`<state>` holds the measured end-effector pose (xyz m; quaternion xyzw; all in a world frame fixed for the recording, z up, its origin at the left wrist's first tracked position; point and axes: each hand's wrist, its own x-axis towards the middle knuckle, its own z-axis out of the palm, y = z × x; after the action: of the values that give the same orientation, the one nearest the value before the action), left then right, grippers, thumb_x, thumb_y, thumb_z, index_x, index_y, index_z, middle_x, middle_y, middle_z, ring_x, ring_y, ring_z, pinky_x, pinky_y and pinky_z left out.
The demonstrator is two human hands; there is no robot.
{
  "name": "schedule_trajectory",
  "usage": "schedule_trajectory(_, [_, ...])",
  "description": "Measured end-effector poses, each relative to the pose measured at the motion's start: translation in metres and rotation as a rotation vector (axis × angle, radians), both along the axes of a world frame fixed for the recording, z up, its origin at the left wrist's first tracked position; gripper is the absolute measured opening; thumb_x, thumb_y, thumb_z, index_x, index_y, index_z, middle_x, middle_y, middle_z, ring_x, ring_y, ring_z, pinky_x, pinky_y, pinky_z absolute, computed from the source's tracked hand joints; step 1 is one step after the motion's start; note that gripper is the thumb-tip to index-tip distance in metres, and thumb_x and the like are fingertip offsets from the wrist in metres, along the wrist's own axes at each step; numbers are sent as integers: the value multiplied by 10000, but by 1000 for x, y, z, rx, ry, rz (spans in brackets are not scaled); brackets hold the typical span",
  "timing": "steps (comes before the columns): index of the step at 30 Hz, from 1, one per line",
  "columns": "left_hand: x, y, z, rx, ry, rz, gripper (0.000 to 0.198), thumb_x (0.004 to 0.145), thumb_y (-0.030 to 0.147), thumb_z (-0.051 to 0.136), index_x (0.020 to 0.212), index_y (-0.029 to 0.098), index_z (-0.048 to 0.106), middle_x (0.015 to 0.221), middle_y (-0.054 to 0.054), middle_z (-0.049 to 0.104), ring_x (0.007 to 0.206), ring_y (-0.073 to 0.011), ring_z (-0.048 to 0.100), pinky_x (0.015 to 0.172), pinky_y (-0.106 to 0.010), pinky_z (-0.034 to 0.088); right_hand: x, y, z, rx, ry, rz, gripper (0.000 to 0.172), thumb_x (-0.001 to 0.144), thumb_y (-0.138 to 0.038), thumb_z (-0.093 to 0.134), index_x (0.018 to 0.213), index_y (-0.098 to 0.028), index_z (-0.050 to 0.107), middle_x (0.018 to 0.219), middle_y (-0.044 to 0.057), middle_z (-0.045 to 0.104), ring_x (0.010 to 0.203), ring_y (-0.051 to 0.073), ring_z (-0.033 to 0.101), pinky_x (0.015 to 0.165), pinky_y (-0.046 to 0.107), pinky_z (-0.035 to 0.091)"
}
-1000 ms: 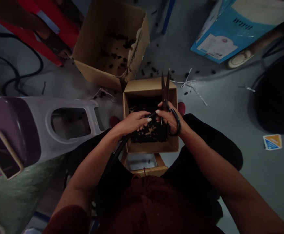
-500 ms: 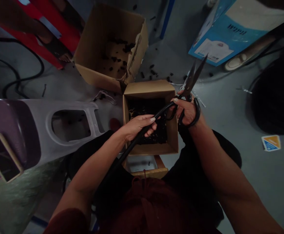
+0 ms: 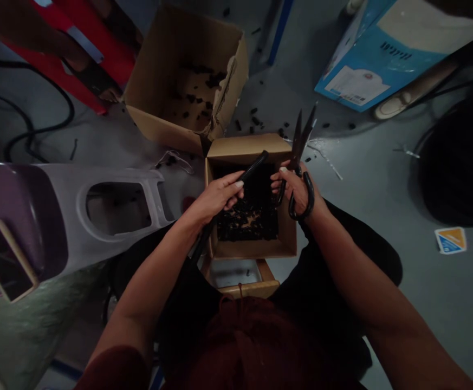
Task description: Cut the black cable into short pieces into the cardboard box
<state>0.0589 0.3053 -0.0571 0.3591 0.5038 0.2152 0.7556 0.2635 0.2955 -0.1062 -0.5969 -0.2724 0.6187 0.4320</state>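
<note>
My left hand (image 3: 223, 193) is closed around a black corrugated tube (image 3: 254, 167), whose free end points up and to the right over a cardboard box (image 3: 252, 145). The rest of the tube runs back below my forearm toward my lap. In my right hand (image 3: 297, 189) is a pair of scissors (image 3: 299, 142) with black handles. Their blades point upward, slightly parted, away from the tube. Many short black pieces (image 3: 240, 222) lie in the box beneath both hands.
A larger torn carton (image 3: 159, 81) with black bits stands beyond. Left is a stool (image 3: 73, 211) bearing a phone (image 3: 7, 262). Another person's hand (image 3: 110, 95) shows upper left. A blue-and-white package (image 3: 354, 81) and black coil (image 3: 459, 162) lie right. Black scraps (image 3: 254, 120) litter the floor.
My right hand has let go of the tube and moved slightly left with the scissors. My left hand has drawn the tube back to the left, so its end now shows free.
</note>
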Motion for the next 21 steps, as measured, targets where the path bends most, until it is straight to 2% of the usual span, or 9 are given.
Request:
schedule_trajectory(4, [-14, 15, -1, 200, 209, 6, 411, 827, 201, 510, 1237, 191, 542, 691, 28, 549, 465, -21, 394, 422, -150, 293, -13, -15, -1, 15, -92, 209, 339, 760, -466, 581, 950, -233, 425, 772, -10, 590, 609, 111, 574, 529, 240, 472])
schedule_trajectory(9, [-21, 20, -12, 300, 311, 25, 277, 810, 190, 498, 1054, 161, 627, 765, -2, 589, 549, -44, 461, 498, -153, 370, -25, -32, -2, -38, -171, 441, 327, 782, -457, 546, 960, -210, 425, 771, 3, 584, 616, 113, 569, 533, 240, 470])
schedule_trajectory(13, [-21, 18, -15, 281, 290, 27, 191, 816, 200, 490, 915, 132, 638, 778, -15, 587, 579, -51, 464, 532, -158, 389, -27, -37, -3, -53, -212, 551, 298, 810, -426, 522, 985, -205, 428, 777, 6, 584, 627, 114, 576, 547, 239, 476])
schedule_trajectory(21, [-21, 18, -12, 125, 170, 54, 138, 814, 210, 508, 813, 127, 617, 694, -6, 543, 523, -42, 411, 477, -150, 322, -23, -37, -7, -45, -300, 612, 312, 827, -442, 510, 1032, -217, 435, 772, 8, 605, 658, 138, 600, 591, 265, 483])
